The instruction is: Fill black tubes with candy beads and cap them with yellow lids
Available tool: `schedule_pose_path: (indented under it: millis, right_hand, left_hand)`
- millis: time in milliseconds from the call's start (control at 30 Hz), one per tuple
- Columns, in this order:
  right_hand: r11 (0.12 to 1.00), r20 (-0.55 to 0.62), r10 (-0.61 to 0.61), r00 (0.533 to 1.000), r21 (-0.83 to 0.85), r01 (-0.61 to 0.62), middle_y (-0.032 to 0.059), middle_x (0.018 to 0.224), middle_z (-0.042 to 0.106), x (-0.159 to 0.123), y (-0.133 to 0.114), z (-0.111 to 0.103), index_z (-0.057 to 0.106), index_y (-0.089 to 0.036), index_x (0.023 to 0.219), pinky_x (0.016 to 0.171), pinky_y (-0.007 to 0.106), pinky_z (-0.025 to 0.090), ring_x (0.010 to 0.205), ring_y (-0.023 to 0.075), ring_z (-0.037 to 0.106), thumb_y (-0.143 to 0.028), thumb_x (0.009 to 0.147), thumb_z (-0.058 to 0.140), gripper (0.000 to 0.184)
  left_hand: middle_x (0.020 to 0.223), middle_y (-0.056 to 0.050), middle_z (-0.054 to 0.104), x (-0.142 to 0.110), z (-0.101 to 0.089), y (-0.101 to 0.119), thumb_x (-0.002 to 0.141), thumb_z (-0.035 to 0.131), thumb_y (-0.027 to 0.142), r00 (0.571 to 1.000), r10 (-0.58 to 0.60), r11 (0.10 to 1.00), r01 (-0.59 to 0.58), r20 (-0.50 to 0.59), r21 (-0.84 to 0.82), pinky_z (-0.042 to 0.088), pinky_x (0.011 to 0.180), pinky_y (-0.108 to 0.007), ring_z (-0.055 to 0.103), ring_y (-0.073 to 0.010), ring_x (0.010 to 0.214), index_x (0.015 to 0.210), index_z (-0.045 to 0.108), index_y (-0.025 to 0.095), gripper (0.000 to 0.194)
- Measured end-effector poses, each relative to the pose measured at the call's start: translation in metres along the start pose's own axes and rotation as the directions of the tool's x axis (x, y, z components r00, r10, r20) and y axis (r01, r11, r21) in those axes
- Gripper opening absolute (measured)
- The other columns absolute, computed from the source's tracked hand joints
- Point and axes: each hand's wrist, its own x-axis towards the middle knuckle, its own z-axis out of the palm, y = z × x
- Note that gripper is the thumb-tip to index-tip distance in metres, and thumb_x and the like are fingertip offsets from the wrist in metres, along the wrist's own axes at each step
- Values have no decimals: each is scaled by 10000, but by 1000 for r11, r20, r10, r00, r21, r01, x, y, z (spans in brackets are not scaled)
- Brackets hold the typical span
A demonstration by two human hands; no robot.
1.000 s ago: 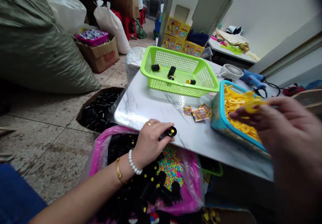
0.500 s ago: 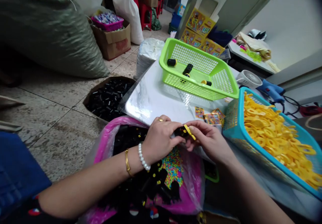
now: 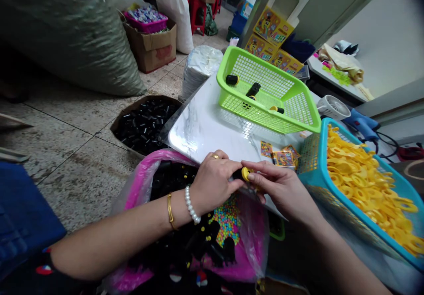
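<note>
My left hand (image 3: 217, 180) is wrapped round a small black cylinder (image 3: 237, 175) whose end faces right. A yellow ring-shaped plastic piece (image 3: 246, 174) sits against that end, pinched by the thumb and fingers of my right hand (image 3: 278, 184). Below my hands is a pink tub (image 3: 145, 167) lined with clear plastic. Black cylinders (image 3: 215, 253) and small multicoloured beads (image 3: 227, 224) fill it. To the right, a blue basket (image 3: 326, 171) holds many yellow pieces (image 3: 367, 180) of the same colour.
A green basket (image 3: 265, 120) with several capped black cylinders stands on the white table (image 3: 195, 131). Small printed packets (image 3: 282, 158) lie beside it. A box of black cylinders (image 3: 145, 125) and a large sack (image 3: 76, 43) are on the floor. Behind stand yellow printed boxes (image 3: 273, 25).
My right hand has brought a yellow piece from over the blue basket to the cylinder in my left hand. The piece now lies flatter against the end. The view has shifted right.
</note>
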Motion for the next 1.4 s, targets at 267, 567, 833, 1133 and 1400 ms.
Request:
schedule_pose_path:
  millis: [267,567,833,1133,1400]
  right_hand:
    - [996,-11,82,997,-25,-82,-20,678,522,3,-16,1,718,-196,1035,470,201,320,547,64,416,-366,747,753,336]
    - [962,67,231,971,136,-238,-24,689,563,8,-10,2,592,-167,924,450,184,339,510,52,463,-406,722,785,368]
    - [969,185,220,958,75,-237,-34,672,584,10,-16,0,471,-182,898,480,230,475,479,94,588,-491,764,723,421]
    - [931,190,171,967,291,-221,-38,688,578,11,3,0,460,-183,861,601,277,580,578,90,600,-416,750,761,397]
    - [869,195,64,979,471,-151,-27,690,620,3,20,-2,538,-166,891,587,251,562,561,87,613,-354,743,777,338]
  left_hand:
    - [758,-11,712,6,-4,3,759,743,254,999,-30,1000,30,25,-6,417,740,-330,525,-190,735,842,712,188,109]
    - [806,-20,733,1,2,1,740,771,290,1000,-9,1000,10,-15,26,441,795,-363,568,-212,778,896,698,176,207]
    - [726,-28,714,16,-23,15,824,628,238,939,-182,932,260,292,-254,457,540,-247,616,-134,566,908,717,158,146]
    - [583,-36,661,17,-7,17,911,516,252,842,-356,541,539,405,-645,529,489,-199,648,-110,507,852,627,98,199]
    - [1030,-66,670,-2,-2,2,845,620,168,999,-20,934,34,42,-355,528,836,-328,633,-160,889,1146,638,193,303]
